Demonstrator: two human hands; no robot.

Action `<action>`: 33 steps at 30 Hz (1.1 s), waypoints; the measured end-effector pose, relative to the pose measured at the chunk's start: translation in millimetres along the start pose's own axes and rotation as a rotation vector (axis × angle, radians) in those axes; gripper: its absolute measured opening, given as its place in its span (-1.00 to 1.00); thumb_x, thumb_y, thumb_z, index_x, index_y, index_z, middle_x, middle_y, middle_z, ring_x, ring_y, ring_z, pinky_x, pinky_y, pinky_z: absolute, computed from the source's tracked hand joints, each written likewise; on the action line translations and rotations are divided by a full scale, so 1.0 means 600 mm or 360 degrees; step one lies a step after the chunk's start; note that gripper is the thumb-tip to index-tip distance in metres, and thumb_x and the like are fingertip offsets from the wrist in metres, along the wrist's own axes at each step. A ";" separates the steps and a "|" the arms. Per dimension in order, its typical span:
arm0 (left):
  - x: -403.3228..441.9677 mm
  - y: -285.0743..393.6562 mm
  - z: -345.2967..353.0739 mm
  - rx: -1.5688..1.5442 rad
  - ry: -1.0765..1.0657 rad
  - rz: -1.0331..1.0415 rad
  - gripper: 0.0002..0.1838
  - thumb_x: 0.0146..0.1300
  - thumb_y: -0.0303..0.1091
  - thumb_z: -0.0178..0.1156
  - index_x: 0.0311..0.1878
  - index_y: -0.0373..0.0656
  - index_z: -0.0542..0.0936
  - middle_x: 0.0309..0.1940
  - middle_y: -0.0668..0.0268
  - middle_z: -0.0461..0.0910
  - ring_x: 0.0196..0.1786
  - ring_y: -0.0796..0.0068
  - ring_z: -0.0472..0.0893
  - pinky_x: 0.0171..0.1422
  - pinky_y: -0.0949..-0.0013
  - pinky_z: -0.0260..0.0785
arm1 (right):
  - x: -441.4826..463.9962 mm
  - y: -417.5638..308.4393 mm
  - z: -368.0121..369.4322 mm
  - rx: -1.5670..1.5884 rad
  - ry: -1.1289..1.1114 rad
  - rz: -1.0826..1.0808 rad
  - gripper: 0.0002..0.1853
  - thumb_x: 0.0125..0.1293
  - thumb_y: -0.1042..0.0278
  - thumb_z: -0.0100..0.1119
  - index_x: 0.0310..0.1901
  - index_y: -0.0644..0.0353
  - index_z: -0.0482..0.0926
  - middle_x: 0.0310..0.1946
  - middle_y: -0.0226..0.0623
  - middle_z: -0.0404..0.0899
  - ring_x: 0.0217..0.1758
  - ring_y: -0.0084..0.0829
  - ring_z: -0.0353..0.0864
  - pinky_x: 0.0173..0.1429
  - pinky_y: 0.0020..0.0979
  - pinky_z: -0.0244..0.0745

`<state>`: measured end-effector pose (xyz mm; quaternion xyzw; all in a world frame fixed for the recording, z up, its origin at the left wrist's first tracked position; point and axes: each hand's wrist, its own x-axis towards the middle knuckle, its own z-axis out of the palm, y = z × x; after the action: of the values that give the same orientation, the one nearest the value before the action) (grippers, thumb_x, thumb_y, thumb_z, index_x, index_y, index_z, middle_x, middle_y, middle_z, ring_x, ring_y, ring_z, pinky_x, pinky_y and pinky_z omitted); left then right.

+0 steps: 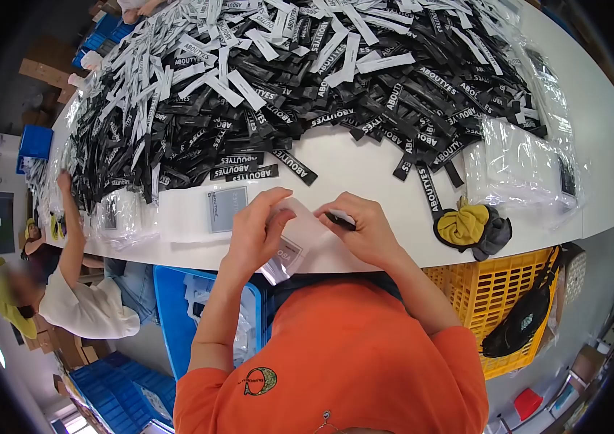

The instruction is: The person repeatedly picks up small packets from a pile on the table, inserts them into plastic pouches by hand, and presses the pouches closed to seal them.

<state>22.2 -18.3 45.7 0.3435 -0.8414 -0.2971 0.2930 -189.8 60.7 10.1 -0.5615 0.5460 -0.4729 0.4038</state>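
A translucent plastic bag (pixel 289 252) with printed lettering is in my left hand (pixel 258 226), its thumb and fingers curled at the bag's upper part. My right hand (pixel 365 230) is closed around a small black packet (pixel 340 220), close to the bag's right edge; whether the packet touches the bag I cannot tell. Just left of my left hand, flat bags with a grey printed panel (pixel 228 209) lie on the white table (pixel 354 163). Beyond both hands spreads a large heap of black and white "ABOUTYES" packets (pixel 263 116).
Clear-wrapped white bags (pixel 520 166) and a yellow and grey cloth bundle (pixel 462 226) lie at the right. Below the table edge stand a blue bin (pixel 169 304) and a yellow crate (pixel 462 296) with a black pouch. A co-worker (pixel 86 307) reaches toward the heap at left.
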 end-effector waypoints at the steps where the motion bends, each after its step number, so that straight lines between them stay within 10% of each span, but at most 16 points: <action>1: 0.002 0.003 0.000 -0.0044 0.0035 -0.0025 -0.57 0.21 -0.66 0.38 0.15 -0.19 0.59 -0.13 0.13 0.70 -0.24 0.26 0.71 -0.15 0.36 0.53 | 0.000 -0.002 -0.002 -0.0023 0.0009 -0.0025 -0.91 0.26 0.53 0.42 -0.20 0.20 0.76 -0.29 -0.29 0.67 -0.29 -0.32 0.68 -0.19 -0.36 0.52; 23: 0.015 0.010 0.012 0.0286 -0.0165 0.0536 -0.80 0.06 -0.53 0.44 -0.25 -0.10 0.65 -0.03 0.29 0.57 -0.21 0.42 0.70 -0.27 0.41 0.60 | -0.006 -0.012 -0.011 0.1406 -0.0202 0.0869 -0.83 0.32 0.33 0.49 -0.26 0.23 0.71 -0.54 -0.51 0.56 -0.51 -0.74 0.38 -0.42 -0.58 0.24; 26: 0.011 -0.003 0.015 -0.0800 -0.0360 -0.0307 -0.88 0.26 -0.43 0.43 -0.20 -0.16 0.66 -0.04 0.33 0.56 -0.16 0.55 0.64 -0.16 0.50 0.51 | 0.013 -0.052 -0.019 0.1260 0.0006 0.0693 -0.85 0.34 0.38 0.45 -0.15 0.23 0.71 -0.47 -0.52 0.58 -0.52 -0.75 0.35 -0.42 -0.58 0.23; 28: 0.010 -0.010 0.041 -0.1305 -0.0259 -0.0425 -0.85 0.37 -0.33 0.39 -0.15 -0.20 0.67 -0.02 0.35 0.54 -0.09 0.61 0.59 -0.03 0.53 0.44 | 0.021 -0.022 -0.002 0.1134 0.0016 0.0173 -0.85 0.38 0.39 0.42 -0.09 0.23 0.70 -0.44 -0.54 0.56 -0.52 -0.75 0.33 -0.41 -0.59 0.23; 33: 0.006 0.005 0.075 -0.1978 -0.0013 -0.0865 -0.70 0.53 -0.15 0.26 -0.11 -0.24 0.68 0.04 0.39 0.48 0.08 0.67 0.50 0.20 0.52 0.32 | 0.004 0.014 0.017 0.1764 -0.0117 0.0315 -0.82 0.45 0.32 0.36 -0.08 0.17 0.57 -0.41 -0.53 0.55 -0.60 -0.72 0.28 -0.45 -0.58 0.15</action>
<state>-12.7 -5.6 19.6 0.3095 -0.3992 -0.7899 0.3477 -182.1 56.7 -0.4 -0.2276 0.2515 -0.6290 0.6995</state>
